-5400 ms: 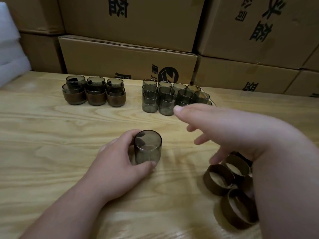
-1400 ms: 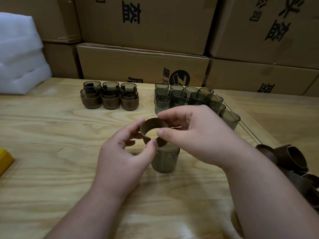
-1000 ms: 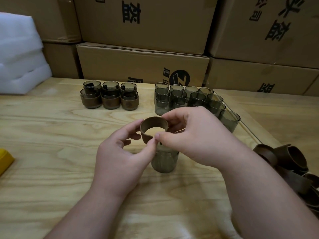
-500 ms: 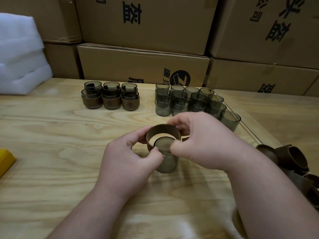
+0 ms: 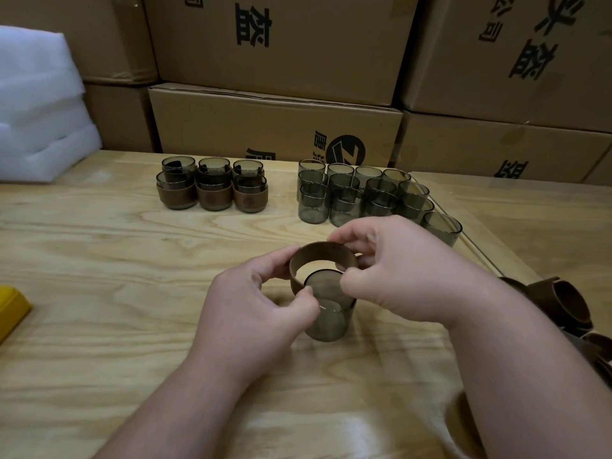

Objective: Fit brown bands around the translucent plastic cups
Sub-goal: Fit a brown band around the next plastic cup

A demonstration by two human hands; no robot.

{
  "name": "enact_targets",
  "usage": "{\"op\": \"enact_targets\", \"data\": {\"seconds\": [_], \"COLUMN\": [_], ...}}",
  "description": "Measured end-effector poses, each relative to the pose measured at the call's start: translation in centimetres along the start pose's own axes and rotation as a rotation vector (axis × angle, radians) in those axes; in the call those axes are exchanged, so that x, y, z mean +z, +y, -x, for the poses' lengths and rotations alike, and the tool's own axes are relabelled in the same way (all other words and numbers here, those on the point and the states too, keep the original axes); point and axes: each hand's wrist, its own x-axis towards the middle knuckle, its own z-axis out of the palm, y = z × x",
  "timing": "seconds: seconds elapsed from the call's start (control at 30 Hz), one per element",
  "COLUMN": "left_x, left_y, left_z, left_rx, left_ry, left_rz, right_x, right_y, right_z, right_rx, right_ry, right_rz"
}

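A smoky translucent cup (image 5: 328, 321) stands on the wooden table (image 5: 99, 293) in front of me. A brown band (image 5: 318, 251) is held tilted over the cup's top, its near edge low against the cup's rim and its far edge raised. My left hand (image 5: 261, 306) pinches the band's left side between thumb and fingers. My right hand (image 5: 400, 276) pinches its right side. Several bare cups (image 5: 344, 200) stand in a cluster at the back middle. Several cups with bands fitted (image 5: 213, 193) stand stacked at the back left. A pile of loose brown bands (image 5: 569, 306) lies at the right edge.
Cardboard boxes (image 5: 278, 120) are stacked along the far side of the table. White foam sheets (image 5: 36, 104) lie at the back left. A yellow object (image 5: 11, 309) sits at the left edge. A clear sheet edge (image 5: 477, 250) runs along the bare cups' right side.
Since 5.4 s ago my right hand has brought a band to the cup. Over the last second both hands lowered the band from above the cup onto its rim.
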Motion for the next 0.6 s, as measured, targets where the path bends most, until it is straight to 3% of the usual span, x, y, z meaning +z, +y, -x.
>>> {"op": "enact_targets", "data": {"seconds": [0.27, 0.6], "left_x": [0.1, 0.2], "left_y": [0.5, 0.0], "left_z": [0.4, 0.2], "left_rx": [0.071, 0.033], "left_ry": [0.000, 0.070], "left_rz": [-0.018, -0.037], "right_x": [-1.4, -0.1], "right_y": [-0.2, -0.5], "right_z": [0.8, 0.3], "right_rx": [-0.025, -0.048], "right_ry": [-0.085, -0.006], "right_rz": [0.093, 0.147]}}
